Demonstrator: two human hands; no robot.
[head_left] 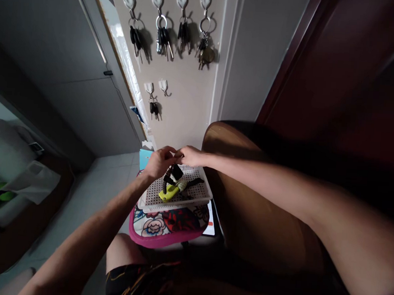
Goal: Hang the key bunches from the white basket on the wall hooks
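My left hand (160, 161) and my right hand (191, 155) meet above a white perforated tray (153, 197), fingers pinched together on a bunch of black keys (174, 173) that dangles between them. In the tray lie a yellow-green key fob (168, 191) and another dark key (194, 182). The tray rests on a pink-edged patterned cushion (164, 228). On the wall ahead, white hooks carry key bunches (164, 37), with one more set of keys (154, 108) on a lower hook and an empty hook (163, 86) beside it.
A brown rounded table edge (224, 140) sits right of the tray. A dark red door (340, 76) stands at right, grey cabinet doors (61, 66) at left. Bags and cloth (19, 184) lie on the floor at far left.
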